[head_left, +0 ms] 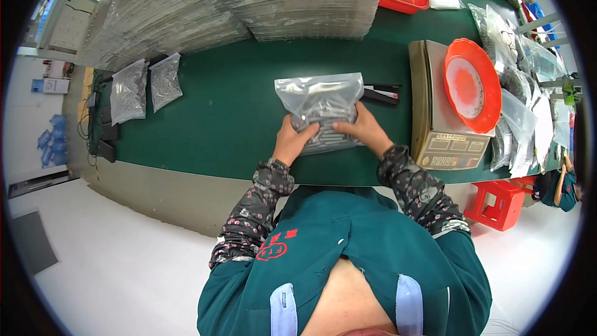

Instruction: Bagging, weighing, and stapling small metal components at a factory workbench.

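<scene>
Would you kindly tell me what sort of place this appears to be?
Probably a packing station in a factory or warehouse: a filled clear plastic bag is held at a long green table, which also bears a boxy beige digital scale.

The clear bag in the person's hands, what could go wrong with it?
The clear bag has small grey pieces inside, and I can't tell whether its top is sealed. If it's open, tipping it might spill them.

The left hand and right hand press on it, so squeezing too hard might strain the plastic.

A black stapler lies close to its far right corner, so the bag might bump it.
</scene>
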A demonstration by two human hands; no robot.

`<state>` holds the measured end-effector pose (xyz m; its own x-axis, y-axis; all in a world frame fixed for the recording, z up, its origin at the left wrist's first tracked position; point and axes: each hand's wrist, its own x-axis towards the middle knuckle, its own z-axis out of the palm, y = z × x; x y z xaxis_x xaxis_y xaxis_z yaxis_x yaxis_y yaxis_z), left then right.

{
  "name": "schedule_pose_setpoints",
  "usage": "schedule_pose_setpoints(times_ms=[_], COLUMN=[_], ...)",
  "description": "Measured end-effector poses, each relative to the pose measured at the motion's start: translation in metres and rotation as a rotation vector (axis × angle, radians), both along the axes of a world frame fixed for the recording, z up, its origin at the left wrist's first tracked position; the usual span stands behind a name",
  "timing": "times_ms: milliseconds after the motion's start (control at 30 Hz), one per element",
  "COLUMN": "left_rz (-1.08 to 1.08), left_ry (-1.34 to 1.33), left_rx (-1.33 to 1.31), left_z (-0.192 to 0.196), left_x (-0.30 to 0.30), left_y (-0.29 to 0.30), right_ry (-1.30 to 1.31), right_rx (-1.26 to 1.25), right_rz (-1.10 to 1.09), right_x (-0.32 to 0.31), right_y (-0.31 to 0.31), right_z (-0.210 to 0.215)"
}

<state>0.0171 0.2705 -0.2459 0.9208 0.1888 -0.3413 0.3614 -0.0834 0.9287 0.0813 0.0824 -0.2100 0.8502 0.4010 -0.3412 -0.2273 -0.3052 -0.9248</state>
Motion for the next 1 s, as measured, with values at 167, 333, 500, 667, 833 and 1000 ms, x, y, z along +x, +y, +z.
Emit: schedule_pose_setpoints(times_ms=[167,333,500,667,833,1000], left_rz=[0.060,0.024,0.073,0.172,0.311,-0.075], left_ry=[0.198,0.265,0.141,0.012,0.094,-0.132], left_rx=[-0.200,-0.077,0.068,0.255,1.105,1.373], left_z=[0.001,-0.006,-0.005,-0.016,0.008,0.004], left_x=[0.008,-0.030,-0.033,-0.033,-0.024,0.016], left_y=[0.015,0.024,0.034,0.123,0.179,0.131], right_ry=[0.087,0.300,0.075,0.034,-0.180,-0.190], right_rx=[-0.248,-0.142,-0.140,-0.193,-0.342,-0.366], right_rz=[-0.119,-0.082,-0.033,0.104,0.476,0.293], right_x=[0.009,-0.009,-0.008,0.006,-0.007,-0.057], right_y=[0.005,0.008,0.029,0.111,0.126,0.044], right_z=[-0.030,-0.013,-0.043,-0.028,0.015,0.018])
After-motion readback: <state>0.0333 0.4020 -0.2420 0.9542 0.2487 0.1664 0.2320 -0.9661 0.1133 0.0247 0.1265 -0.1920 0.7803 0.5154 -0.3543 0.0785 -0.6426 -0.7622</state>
